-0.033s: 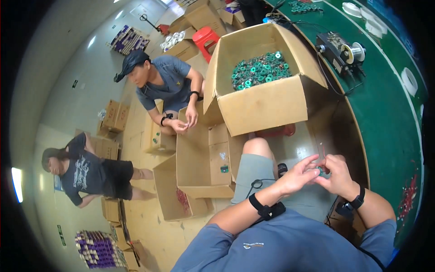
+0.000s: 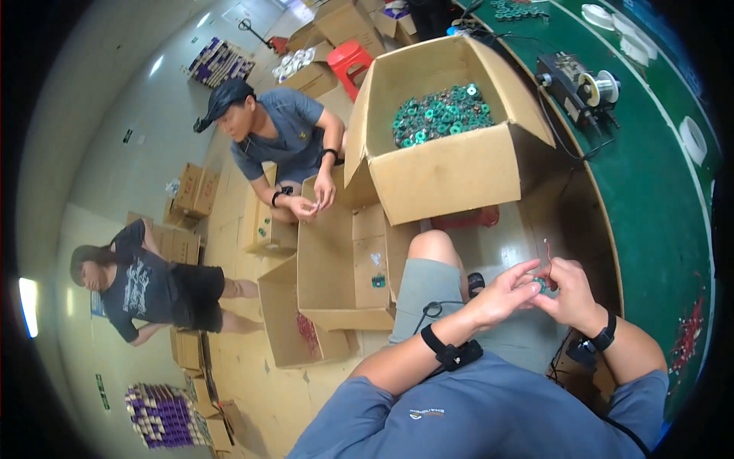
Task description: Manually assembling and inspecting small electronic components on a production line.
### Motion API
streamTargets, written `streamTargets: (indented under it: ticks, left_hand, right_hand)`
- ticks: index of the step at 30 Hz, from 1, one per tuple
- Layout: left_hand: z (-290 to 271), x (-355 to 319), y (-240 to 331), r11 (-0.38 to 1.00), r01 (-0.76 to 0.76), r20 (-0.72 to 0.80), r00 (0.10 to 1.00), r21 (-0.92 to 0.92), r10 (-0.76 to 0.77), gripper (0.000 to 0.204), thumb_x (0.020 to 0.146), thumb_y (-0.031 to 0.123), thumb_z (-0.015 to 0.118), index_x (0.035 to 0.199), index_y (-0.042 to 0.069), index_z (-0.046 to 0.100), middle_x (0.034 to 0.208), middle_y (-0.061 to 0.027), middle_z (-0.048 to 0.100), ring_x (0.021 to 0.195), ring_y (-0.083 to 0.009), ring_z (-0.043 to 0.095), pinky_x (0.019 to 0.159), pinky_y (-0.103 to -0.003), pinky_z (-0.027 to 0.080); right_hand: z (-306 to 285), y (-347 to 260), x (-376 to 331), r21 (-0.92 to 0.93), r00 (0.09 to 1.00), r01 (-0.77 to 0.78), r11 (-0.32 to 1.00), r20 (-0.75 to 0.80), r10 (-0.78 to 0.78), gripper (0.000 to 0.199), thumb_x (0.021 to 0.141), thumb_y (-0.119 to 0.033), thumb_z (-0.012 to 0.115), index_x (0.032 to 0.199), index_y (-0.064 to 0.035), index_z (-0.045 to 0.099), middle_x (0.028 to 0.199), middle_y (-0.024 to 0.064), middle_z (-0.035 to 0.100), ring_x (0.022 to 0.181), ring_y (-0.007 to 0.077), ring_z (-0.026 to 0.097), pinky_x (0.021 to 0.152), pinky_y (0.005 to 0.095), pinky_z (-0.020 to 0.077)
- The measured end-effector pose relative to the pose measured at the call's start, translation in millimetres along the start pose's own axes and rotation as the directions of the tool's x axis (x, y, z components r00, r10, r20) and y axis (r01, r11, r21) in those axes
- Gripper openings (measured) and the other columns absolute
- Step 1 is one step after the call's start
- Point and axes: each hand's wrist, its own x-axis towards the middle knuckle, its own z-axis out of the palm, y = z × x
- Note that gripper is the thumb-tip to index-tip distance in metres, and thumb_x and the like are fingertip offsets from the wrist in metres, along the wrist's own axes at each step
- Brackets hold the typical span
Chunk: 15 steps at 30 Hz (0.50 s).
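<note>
Pinching a small green part (image 2: 540, 285) in the grip of left hand (image 2: 505, 295) and right hand (image 2: 569, 297), this side of the large cardboard box (image 2: 446, 182).

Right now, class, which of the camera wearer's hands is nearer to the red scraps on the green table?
The right hand: it is left of the red scraps, off the green table. The left hand is farther left, beyond it.

light panel (image 2: 28, 307) glaring far left; edges bent, corners black
</note>
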Motion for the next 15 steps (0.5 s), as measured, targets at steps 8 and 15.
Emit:
streamTargets:
  ticks: [8,15]
  left_hand:
    - [-12,-7,-15,0.998,0.015,0.001,1.000,-0.067,-0.015,0.048,0.102,0.013,0.056,0.146,-0.001,0.042,0.123,-0.0062,0.062,0.102,-0.0102,0.061,0.089,-0.026,0.053]
    - [-41,-16,2,0.958,0.132,-0.211,0.974,0.255,-0.079,0.029,0.099,0.012,0.058,0.124,-0.003,0.062,0.092,-0.0062,0.067,0.076,-0.0095,0.063,0.069,-0.023,0.056]
  right_hand:
    - [1,-14,-2,0.024,0.988,0.091,0.996,0.120,-0.093,0.046,0.068,-0.016,0.081,0.108,-0.0017,0.065,0.085,0.0096,0.058,0.064,0.0208,0.055,0.060,0.0324,0.0462]
    - [6,-14,-20,-0.014,0.934,0.353,0.936,-0.061,-0.353,0.053,0.077,-0.014,0.069,0.127,-0.0008,0.054,0.122,0.0186,0.056,0.081,0.0211,0.061,0.068,0.0304,0.0508]
